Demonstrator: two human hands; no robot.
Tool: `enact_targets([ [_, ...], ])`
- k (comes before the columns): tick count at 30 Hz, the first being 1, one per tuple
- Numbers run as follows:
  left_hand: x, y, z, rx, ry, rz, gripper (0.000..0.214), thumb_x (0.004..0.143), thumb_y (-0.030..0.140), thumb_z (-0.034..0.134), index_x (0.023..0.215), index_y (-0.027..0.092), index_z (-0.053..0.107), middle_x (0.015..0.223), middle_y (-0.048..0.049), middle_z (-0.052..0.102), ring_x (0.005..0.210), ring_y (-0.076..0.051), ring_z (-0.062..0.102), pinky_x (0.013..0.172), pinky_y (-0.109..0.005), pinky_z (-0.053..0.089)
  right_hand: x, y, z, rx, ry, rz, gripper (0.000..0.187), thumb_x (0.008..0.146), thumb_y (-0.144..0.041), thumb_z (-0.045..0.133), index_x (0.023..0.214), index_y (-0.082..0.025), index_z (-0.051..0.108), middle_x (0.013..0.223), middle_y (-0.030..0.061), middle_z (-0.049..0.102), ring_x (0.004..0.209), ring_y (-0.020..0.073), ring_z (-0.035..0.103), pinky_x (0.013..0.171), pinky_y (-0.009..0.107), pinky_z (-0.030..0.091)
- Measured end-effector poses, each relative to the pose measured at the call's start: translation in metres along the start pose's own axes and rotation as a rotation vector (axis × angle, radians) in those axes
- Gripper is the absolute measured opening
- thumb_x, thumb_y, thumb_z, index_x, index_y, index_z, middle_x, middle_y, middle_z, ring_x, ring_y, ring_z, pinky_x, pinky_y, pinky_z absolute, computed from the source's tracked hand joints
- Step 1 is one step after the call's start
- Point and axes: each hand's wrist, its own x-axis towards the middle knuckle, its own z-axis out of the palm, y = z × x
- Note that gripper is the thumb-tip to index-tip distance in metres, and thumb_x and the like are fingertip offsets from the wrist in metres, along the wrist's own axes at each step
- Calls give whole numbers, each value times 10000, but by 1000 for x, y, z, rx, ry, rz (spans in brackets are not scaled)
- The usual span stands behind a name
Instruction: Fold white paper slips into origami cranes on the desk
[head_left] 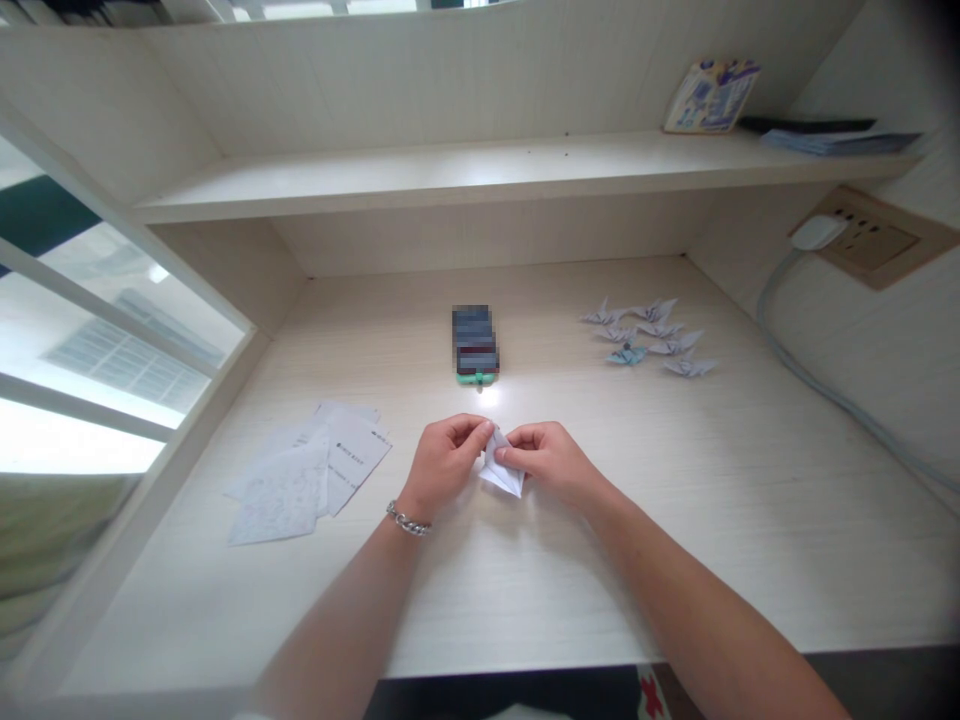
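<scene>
A small white piece of folded paper (504, 478) is held between my two hands above the middle of the desk. My left hand (448, 455) pinches its upper left edge, thumb and fingers closed. From the other side, my right hand (551, 460) grips it with the thumb lying on top. Its lower end spreads into pointed flaps. Several folded paper cranes (675, 343) sit in a group at the back right, mostly white, with one light blue crane (627, 354) among them. Loose paper sheets (300, 470) overlap to the left of my left hand.
A phone (475, 340) with a blurred screen lies beyond my hands, a green edge toward me. On the right wall a white plug (819, 233) with a grey cable (810, 385) sits in a socket panel (881, 240). A shelf (450, 190) spans the back, bearing a small box (712, 97).
</scene>
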Motion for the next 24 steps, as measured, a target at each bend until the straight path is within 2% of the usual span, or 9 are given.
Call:
enact_targets([
  [5, 0, -4, 0, -26, 5, -17, 216, 751, 324, 612, 832, 140, 693, 841, -77, 696, 751, -168, 621, 661, -245, 483, 1, -1, 0, 11, 9, -10, 182, 674, -309, 653, 712, -134, 683, 615, 18, 635, 530, 114, 528, 494, 223, 366],
  [12, 0, -4, -1, -113, 23, -58, 233, 682, 290, 682, 854, 135, 702, 888, -97, 705, 801, -197, 646, 686, -273, 511, 0, -1, 0, -6, 12, -22, 184, 679, -314, 646, 707, -136, 684, 607, 11, 632, 524, 112, 525, 488, 223, 357],
  [24, 1, -4, -1, -203, -7, -89, 287, 647, 223, 717, 905, 115, 652, 837, -91, 693, 774, -177, 654, 724, -292, 533, 1, -2, -1, -28, 26, -39, 189, 683, -294, 643, 761, -130, 696, 670, 31, 659, 580, 132, 560, 530, 231, 392],
])
